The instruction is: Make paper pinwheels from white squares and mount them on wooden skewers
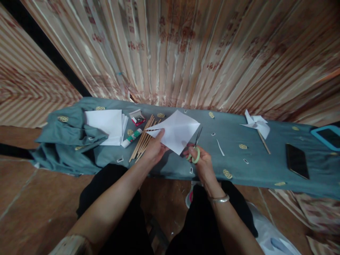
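A square sheet of white paper (178, 130) is gripped along its lower left side by my left hand (157, 147), thumb on top. One slit runs in from its left corner. My right hand (202, 160) has its fingers through the pale green handles of a pair of scissors (196, 146), whose blades point up just right of the sheet. Beneath and left of the paper lie several thin wooden sticks (140, 143). A glue stick (132, 138) rests beside them, near an opened small box of metal pins (137, 118).
A stack of white paper (106, 124) lies at the left by bunched cloth (69, 124). Rightward are a paper scrap (220, 147), a paper pinwheel (257, 123) on a stick, a dark phone (296, 161) and a blue-framed device (326, 136). A curtain (170, 53) hangs behind.
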